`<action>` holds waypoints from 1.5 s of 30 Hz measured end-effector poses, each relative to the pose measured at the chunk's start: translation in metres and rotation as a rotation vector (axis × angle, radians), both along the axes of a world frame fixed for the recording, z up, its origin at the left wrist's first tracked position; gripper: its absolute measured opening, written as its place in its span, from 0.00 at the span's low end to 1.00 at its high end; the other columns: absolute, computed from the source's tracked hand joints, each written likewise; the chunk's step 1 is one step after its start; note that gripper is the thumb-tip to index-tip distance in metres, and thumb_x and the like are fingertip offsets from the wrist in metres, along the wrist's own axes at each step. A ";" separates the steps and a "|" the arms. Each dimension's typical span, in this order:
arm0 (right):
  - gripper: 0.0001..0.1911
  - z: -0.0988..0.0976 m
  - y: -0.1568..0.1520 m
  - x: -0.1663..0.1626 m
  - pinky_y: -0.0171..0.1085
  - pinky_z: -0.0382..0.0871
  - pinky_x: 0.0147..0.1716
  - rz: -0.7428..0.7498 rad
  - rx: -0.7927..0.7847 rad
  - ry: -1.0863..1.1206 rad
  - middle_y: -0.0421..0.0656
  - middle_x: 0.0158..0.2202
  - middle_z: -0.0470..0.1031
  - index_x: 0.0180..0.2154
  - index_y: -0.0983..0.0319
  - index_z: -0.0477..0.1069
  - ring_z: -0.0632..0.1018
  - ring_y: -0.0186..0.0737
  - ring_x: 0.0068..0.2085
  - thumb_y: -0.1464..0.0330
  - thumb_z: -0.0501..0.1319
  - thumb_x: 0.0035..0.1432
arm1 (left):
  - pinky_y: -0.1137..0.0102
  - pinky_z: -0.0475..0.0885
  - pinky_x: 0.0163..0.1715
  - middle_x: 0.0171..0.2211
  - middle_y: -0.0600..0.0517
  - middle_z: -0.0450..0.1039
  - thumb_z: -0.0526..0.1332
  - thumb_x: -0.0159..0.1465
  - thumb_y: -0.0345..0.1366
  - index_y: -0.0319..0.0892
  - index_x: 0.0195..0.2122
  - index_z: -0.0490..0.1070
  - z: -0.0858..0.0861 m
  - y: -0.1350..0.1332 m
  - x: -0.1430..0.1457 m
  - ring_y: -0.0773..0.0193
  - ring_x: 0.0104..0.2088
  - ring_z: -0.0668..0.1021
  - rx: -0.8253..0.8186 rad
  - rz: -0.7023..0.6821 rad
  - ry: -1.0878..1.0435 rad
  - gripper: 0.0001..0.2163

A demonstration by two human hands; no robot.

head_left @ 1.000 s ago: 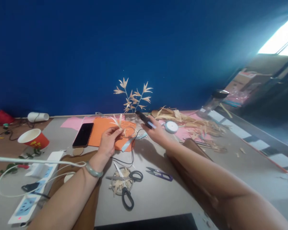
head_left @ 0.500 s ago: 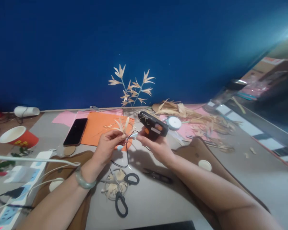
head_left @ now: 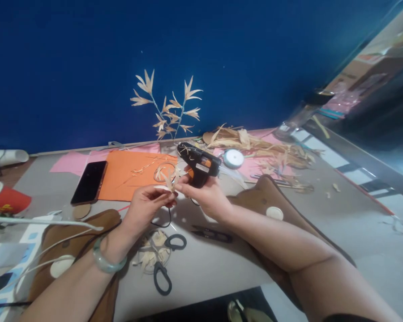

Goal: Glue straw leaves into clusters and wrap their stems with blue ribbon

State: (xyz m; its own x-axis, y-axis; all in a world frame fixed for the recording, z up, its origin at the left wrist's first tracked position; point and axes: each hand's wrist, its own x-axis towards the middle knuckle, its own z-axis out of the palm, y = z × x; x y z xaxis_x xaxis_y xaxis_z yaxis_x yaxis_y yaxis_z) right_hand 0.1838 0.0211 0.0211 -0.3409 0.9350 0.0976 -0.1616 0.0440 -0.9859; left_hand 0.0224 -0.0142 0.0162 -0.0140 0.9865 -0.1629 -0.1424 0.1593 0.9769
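Between the fingertips of my left hand (head_left: 147, 208) is a small dried-husk flower (head_left: 169, 181) with pale pointed petals. My right hand (head_left: 208, 194) is wrapped around a black hot glue gun (head_left: 199, 163), its nozzle end tilted up to the left. The thumb of that hand reaches across to the flower, close to my left fingertips. Below the hands lie scissors (head_left: 163, 277) with dark handles over a round dish of pale husk pieces (head_left: 149, 259). Thread snips (head_left: 213, 235) rest just to their right.
A husk-flower branch (head_left: 181, 112) stands against the blue wall. Behind are an orange sheet (head_left: 121, 174), a phone (head_left: 89, 181), a ribbon roll (head_left: 233, 158) and dried husks (head_left: 255, 145). A power strip (head_left: 6, 281) with cables and a red paper cup (head_left: 10, 197) are at left.
My hands have come together, the right thumb now meeting the flower. The glue gun has moved in toward my left hand. The whole view has shifted, so the table items appear further left.
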 end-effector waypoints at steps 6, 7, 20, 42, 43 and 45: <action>0.12 0.001 0.001 0.000 0.33 0.67 0.28 -0.056 0.020 -0.021 0.39 0.25 0.74 0.27 0.63 0.71 0.70 0.31 0.25 0.62 0.70 0.48 | 0.70 0.73 0.26 0.21 0.49 0.77 0.73 0.48 0.39 0.39 0.24 0.79 -0.007 -0.001 -0.002 0.63 0.23 0.77 0.037 -0.011 -0.010 0.08; 0.12 0.001 0.002 0.000 0.33 0.67 0.28 -0.067 0.023 -0.030 0.39 0.25 0.74 0.27 0.63 0.71 0.70 0.31 0.25 0.63 0.70 0.48 | 0.70 0.73 0.26 0.22 0.49 0.78 0.72 0.48 0.38 0.40 0.24 0.79 -0.008 -0.001 -0.003 0.63 0.23 0.77 0.050 -0.015 -0.009 0.08; 0.11 0.002 0.001 -0.005 0.33 0.68 0.26 -0.111 -0.043 0.049 0.38 0.23 0.73 0.26 0.64 0.70 0.72 0.31 0.24 0.66 0.69 0.48 | 0.72 0.73 0.29 0.24 0.51 0.79 0.72 0.49 0.35 0.39 0.26 0.79 -0.009 0.000 -0.002 0.65 0.25 0.78 0.029 -0.021 -0.068 0.06; 0.14 0.005 -0.001 0.007 0.34 0.66 0.24 -0.048 0.315 -0.248 0.39 0.21 0.69 0.32 0.62 0.67 0.70 0.33 0.23 0.57 0.57 0.61 | 0.77 0.68 0.22 0.23 0.52 0.76 0.71 0.51 0.39 0.37 0.29 0.76 -0.011 0.010 -0.019 0.71 0.22 0.74 0.032 0.120 -0.080 0.11; 0.12 0.006 -0.001 0.009 0.34 0.66 0.25 -0.036 0.412 -0.302 0.39 0.23 0.70 0.32 0.61 0.67 0.70 0.33 0.24 0.59 0.58 0.60 | 0.77 0.68 0.21 0.23 0.52 0.75 0.71 0.52 0.40 0.37 0.30 0.75 -0.011 0.011 -0.022 0.71 0.21 0.74 0.041 0.138 -0.076 0.12; 0.08 0.008 -0.001 0.013 0.33 0.66 0.26 -0.011 0.586 -0.401 0.39 0.25 0.71 0.35 0.61 0.66 0.71 0.33 0.25 0.64 0.61 0.58 | 0.77 0.68 0.21 0.23 0.52 0.75 0.71 0.52 0.41 0.37 0.30 0.75 -0.010 0.014 -0.027 0.71 0.21 0.73 0.080 0.178 -0.072 0.13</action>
State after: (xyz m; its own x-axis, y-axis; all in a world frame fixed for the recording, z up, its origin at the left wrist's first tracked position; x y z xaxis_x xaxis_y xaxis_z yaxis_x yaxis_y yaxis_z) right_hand 0.1973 0.0201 0.0293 -0.4469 0.7704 0.4548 0.2123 0.5851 -0.7827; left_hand -0.0041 -0.0002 0.0063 -0.1803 0.9793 -0.0915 -0.2315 0.0482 0.9716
